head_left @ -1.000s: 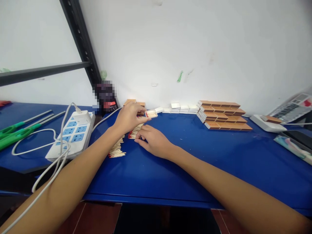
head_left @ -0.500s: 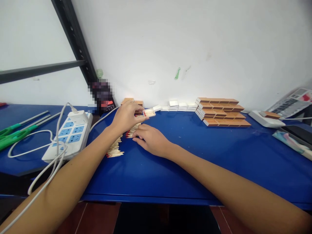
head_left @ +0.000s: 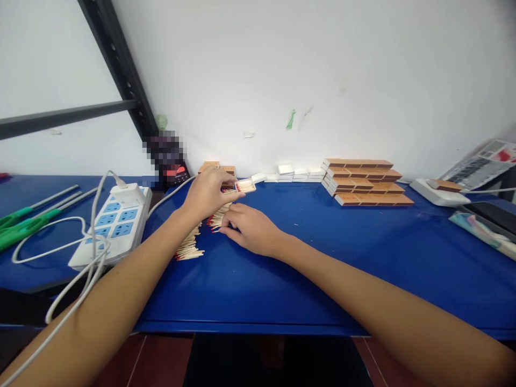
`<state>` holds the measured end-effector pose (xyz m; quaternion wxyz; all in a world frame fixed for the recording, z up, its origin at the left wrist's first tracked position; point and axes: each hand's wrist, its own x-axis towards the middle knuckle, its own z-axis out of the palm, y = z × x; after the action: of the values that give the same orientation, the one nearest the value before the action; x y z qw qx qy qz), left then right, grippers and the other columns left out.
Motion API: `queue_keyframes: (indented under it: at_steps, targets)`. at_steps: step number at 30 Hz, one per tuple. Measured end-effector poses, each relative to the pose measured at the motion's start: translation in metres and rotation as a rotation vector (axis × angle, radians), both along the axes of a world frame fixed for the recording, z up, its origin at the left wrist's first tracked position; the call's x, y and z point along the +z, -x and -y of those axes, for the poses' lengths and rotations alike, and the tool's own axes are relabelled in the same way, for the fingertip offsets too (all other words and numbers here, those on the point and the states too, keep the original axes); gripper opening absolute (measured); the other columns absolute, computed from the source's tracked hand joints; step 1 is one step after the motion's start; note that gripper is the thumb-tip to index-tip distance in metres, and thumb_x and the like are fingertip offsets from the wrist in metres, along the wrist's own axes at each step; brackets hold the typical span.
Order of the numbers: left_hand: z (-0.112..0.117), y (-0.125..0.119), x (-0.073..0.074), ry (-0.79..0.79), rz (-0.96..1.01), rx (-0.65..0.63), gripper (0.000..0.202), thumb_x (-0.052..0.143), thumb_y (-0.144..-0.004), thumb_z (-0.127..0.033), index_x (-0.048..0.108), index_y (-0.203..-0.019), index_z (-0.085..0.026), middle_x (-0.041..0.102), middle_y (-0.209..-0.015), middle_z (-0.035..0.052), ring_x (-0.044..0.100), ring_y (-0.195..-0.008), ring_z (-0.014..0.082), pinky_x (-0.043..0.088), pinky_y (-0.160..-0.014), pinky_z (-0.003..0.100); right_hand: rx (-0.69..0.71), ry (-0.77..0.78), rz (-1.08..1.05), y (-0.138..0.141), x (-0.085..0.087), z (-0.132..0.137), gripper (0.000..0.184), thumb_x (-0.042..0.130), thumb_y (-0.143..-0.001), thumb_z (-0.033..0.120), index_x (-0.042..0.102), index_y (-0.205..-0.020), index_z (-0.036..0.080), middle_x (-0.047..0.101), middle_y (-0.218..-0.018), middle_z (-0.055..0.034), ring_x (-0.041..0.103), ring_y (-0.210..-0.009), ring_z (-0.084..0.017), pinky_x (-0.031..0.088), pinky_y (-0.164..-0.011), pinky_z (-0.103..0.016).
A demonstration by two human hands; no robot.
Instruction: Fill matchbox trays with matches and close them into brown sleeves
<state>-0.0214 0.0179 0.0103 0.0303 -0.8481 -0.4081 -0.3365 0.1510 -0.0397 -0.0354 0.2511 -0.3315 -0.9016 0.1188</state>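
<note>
My left hand (head_left: 209,189) is closed around a small white matchbox tray (head_left: 245,186) filled with red-tipped matches, held above the blue table. Just below it, my right hand (head_left: 252,228) has its thumb and fingers pinched at the edge of a pile of matches (head_left: 216,219). A match sticks out at those fingertips; how many they grip is hidden. Left of this pile lies a second heap of matches (head_left: 188,248), partly behind my left forearm. Brown matchboxes (head_left: 212,164) stand behind my left hand.
White matchbox trays (head_left: 286,171) line the wall. Right of them rises a stepped stack of brown matchboxes (head_left: 363,185). A power strip (head_left: 116,220) with white cables and green-handled tools (head_left: 30,223) lie left. A white device (head_left: 439,194) carrying one matchbox and a dark phone (head_left: 494,216) lie right.
My right fingertips have shifted slightly at the pile, and a match now shows sticking out at them. My left hand keeps hold of the tray. The whole view has shifted slightly.
</note>
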Motion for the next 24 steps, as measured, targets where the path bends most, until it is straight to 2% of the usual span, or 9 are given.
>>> queue_keyframes:
  at_steps: [6, 14, 18, 24]
  targets:
    - [0.001, 0.000, 0.000, -0.008, -0.009, 0.022, 0.020, 0.087, -0.085, -0.039, 0.082, -0.094, -0.022, 0.078, -0.096, 0.0069, 0.066, -0.101, 0.0284, 0.053, -0.087, 0.041, -0.033, 0.013, 0.031, -0.007, 0.004, 0.000, 0.008, 0.067, -0.101, 0.019, 0.067, -0.094, 0.016, 0.065, -0.096, -0.0061, 0.057, -0.087, -0.019, 0.042, -0.078, -0.031]
    - [0.000, 0.000, -0.002, -0.012, -0.030, 0.006, 0.021, 0.086, -0.086, -0.041, 0.080, -0.090, -0.021, 0.078, -0.093, 0.0057, 0.064, -0.096, 0.0269, 0.050, -0.083, 0.039, -0.054, 0.019, 0.049, -0.007, 0.001, -0.001, 0.008, 0.065, -0.104, 0.021, 0.069, -0.098, 0.016, 0.067, -0.099, -0.0070, 0.059, -0.089, -0.019, 0.043, -0.079, -0.032]
    - [-0.001, 0.001, -0.002, -0.011, -0.051, 0.008, 0.023, 0.084, -0.088, -0.043, 0.080, -0.092, -0.020, 0.077, -0.091, 0.0058, 0.063, -0.093, 0.0268, 0.048, -0.081, 0.039, -0.067, 0.028, 0.101, -0.008, 0.005, -0.001, 0.011, 0.063, -0.106, 0.023, 0.068, -0.099, 0.015, 0.069, -0.104, -0.0094, 0.062, -0.096, -0.021, 0.046, -0.084, -0.033]
    - [-0.005, 0.005, -0.004, 0.002, -0.115, -0.003, 0.020, 0.081, -0.091, -0.039, 0.080, -0.094, -0.020, 0.077, -0.090, 0.0052, 0.063, -0.091, 0.0258, 0.047, -0.081, 0.038, -0.085, -0.075, 0.147, -0.029, 0.016, -0.004, 0.015, 0.059, -0.109, 0.028, 0.065, -0.101, 0.017, 0.068, -0.108, -0.0099, 0.062, -0.103, -0.023, 0.047, -0.087, -0.033]
